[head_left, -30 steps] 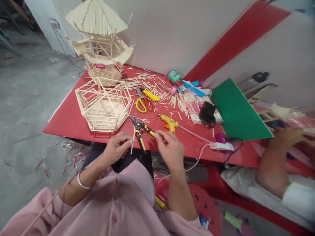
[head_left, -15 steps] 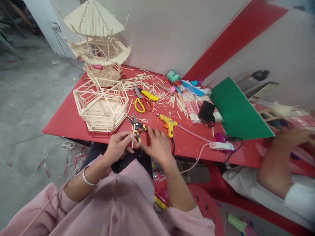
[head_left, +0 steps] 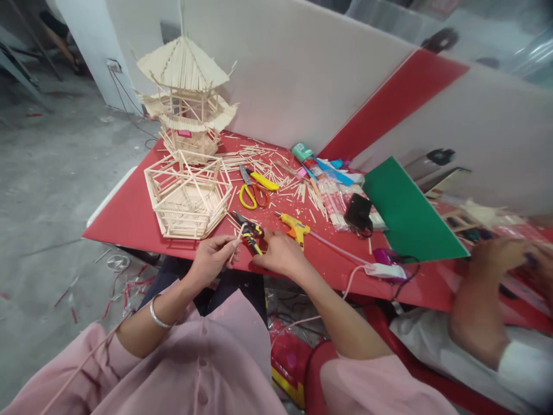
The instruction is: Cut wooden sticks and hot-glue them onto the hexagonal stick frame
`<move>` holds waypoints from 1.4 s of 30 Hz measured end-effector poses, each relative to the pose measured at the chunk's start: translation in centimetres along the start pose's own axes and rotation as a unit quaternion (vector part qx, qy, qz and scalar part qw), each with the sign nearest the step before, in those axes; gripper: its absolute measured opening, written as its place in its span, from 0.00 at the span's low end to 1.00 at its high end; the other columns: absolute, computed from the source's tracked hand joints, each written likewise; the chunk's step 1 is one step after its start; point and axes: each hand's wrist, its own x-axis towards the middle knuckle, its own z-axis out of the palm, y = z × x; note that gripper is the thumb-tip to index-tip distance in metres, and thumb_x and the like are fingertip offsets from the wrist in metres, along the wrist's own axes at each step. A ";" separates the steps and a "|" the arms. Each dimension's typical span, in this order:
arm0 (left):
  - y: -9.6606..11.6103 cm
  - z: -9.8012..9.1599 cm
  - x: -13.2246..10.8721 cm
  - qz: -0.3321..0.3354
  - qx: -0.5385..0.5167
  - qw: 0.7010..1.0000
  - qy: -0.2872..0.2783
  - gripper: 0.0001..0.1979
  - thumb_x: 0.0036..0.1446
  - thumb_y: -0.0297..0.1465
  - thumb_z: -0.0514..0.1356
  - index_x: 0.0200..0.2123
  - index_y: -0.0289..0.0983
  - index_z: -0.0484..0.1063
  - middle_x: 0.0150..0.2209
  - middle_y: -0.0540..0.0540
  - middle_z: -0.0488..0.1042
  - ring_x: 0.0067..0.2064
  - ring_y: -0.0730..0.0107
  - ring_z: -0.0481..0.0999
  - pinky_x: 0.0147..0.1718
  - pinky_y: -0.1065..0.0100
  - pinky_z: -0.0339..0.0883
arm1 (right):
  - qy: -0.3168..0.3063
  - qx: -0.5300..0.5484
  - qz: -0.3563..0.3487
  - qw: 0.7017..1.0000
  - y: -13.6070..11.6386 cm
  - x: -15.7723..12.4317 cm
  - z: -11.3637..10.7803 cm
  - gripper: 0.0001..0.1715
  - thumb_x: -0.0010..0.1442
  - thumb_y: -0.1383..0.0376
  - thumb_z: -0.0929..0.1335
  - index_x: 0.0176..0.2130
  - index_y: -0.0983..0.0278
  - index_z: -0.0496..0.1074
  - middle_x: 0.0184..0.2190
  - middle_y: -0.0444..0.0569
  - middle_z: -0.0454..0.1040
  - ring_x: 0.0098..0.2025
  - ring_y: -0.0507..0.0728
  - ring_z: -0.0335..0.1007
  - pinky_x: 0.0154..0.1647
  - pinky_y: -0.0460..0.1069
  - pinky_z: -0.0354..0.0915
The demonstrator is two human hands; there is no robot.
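Observation:
My left hand [head_left: 212, 257] pinches a thin pale wooden stick [head_left: 235, 249] that slants upward in front of the cutter jaws. Whether the jaws touch the stick I cannot tell. In my right hand [head_left: 283, 252] are the black-and-yellow handles of hand cutters [head_left: 251, 236], held low over the table's front edge, jaws toward the upper left. Left of them sits a six-sided open frame of glued sticks [head_left: 190, 193]. A yellow glue gun [head_left: 296, 226] lies just beyond my right hand. Behind the cutters are scissors [head_left: 248, 196] with yellow and red handles.
A tiered stick pagoda [head_left: 184, 69] stands at the back left of the red table [head_left: 116, 213]. Loose sticks [head_left: 254, 158], a yellow-handled cutter [head_left: 264, 181], packaged sticks [head_left: 332, 202], a black adapter [head_left: 358, 212] and a green board [head_left: 410, 213] lie around. Another person's arm [head_left: 484, 300] is at right.
The view has shifted, so the table things sit slightly lower. My right hand has closed in on the cutters, which have turned a little. The stick in my left hand now tilts more.

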 end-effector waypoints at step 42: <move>0.5 3.0 4.3 0.161 0.158 0.974 0.019 0.12 0.55 0.36 0.59 0.22 0.37 0.69 0.18 0.53 0.65 0.20 0.76 0.64 0.20 0.74 0.60 | 0.036 0.016 -0.078 0.996 3.4 -2.2 -1.8 0.43 0.54 0.62 0.66 0.65 0.69 0.54 0.55 0.62 0.66 0.57 0.67 0.63 0.57 0.57 0.59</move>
